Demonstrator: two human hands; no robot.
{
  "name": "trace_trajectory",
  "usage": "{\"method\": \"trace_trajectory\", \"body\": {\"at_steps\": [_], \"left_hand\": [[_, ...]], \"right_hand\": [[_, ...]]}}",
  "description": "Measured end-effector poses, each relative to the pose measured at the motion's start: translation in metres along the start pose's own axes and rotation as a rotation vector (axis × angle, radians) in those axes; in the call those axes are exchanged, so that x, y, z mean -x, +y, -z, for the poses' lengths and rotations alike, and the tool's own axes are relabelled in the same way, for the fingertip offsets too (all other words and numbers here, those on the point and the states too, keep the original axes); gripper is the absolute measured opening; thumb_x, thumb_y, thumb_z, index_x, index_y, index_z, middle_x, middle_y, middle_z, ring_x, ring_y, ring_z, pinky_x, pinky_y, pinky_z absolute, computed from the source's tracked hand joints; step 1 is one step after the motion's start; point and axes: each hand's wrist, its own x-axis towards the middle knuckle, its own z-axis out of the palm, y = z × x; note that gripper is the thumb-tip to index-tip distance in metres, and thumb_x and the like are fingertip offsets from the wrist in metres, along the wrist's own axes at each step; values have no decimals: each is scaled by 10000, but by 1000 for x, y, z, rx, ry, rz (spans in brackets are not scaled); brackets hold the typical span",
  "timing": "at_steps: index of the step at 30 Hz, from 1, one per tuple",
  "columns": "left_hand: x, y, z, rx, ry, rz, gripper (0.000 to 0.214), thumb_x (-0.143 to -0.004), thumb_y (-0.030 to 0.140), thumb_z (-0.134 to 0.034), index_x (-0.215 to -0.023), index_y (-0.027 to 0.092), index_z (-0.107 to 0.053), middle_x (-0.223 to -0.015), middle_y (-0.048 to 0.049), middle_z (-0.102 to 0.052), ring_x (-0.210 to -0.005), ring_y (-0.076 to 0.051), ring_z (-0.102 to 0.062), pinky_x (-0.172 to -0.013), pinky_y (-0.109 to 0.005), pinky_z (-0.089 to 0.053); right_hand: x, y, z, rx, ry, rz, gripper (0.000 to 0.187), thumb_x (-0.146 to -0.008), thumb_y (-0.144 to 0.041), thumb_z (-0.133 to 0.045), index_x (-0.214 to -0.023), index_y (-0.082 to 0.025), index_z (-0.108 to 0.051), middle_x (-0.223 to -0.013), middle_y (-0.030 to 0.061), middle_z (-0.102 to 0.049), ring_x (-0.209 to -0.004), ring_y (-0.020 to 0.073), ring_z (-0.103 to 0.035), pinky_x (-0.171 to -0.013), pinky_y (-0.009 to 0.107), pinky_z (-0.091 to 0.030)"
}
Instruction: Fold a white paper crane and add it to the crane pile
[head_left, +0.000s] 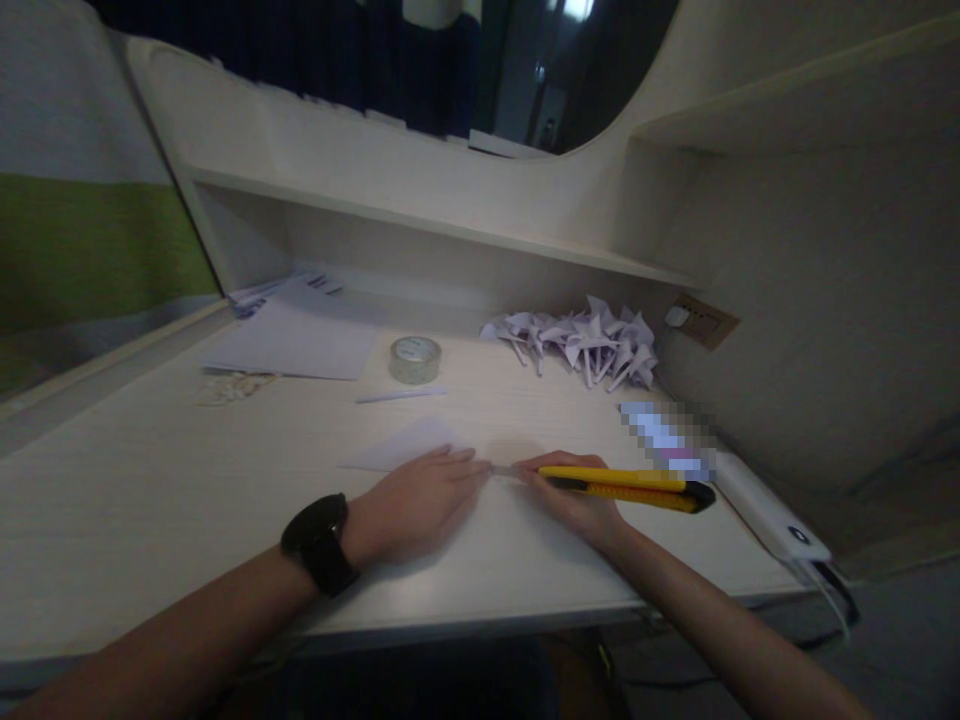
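Observation:
My left hand, with a black watch on the wrist, lies flat on a small white piece of paper, fingers stretched to the right. The hand covers the paper's near part. A yellow and black utility knife is held in my right hand, its handle pointing right. The blade end reaches left toward the fingertips of my left hand; whether it touches the paper I cannot tell. Just beyond the paper lies a thin rolled paper stick.
A roll of clear tape stands mid-desk. Paper sheets and small pale bits lie back left. Several paper pinwheels are heaped back right. Toward the right edge are a blurred-out phone-like object and a white power strip with cables.

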Motion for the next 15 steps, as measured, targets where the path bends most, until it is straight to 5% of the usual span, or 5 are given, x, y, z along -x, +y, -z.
{"method": "trace_trajectory", "body": {"at_steps": [6, 10, 15], "left_hand": [[2, -3, -2, 63, 24, -6, 424, -1011, 348, -281, -1343, 207, -503, -1404, -47, -508, -1304, -208, -442, -1137, -422, -255], [1, -4, 1, 89, 82, -5, 412, -1012, 339, -287, -1316, 181, -515, -1384, -73, -523, -1272, -197, -461, -1096, -384, -321], [-5, 3, 5, -60, 150, 134, 373, -992, 316, -331, -1243, 169, -565, -1145, -106, -631, -1068, -247, -548, -945, -443, -417]], "right_hand": [[-1, -1, 0, -55, 7, -86, 138, -764, -333, -703, -772, -204, -751, -773, 58, -747, -690, 205, -699, -659, 307, -594], [-5, 0, -1, -165, 144, -257, 176, -718, -374, -742, -776, -208, -741, -818, 55, -746, -737, 201, -692, -711, 315, -577], [-10, 0, -2, -180, 229, -371, 247, -686, -429, -757, -779, -202, -733, -813, 58, -737, -764, 211, -682, -746, 331, -552]]}}
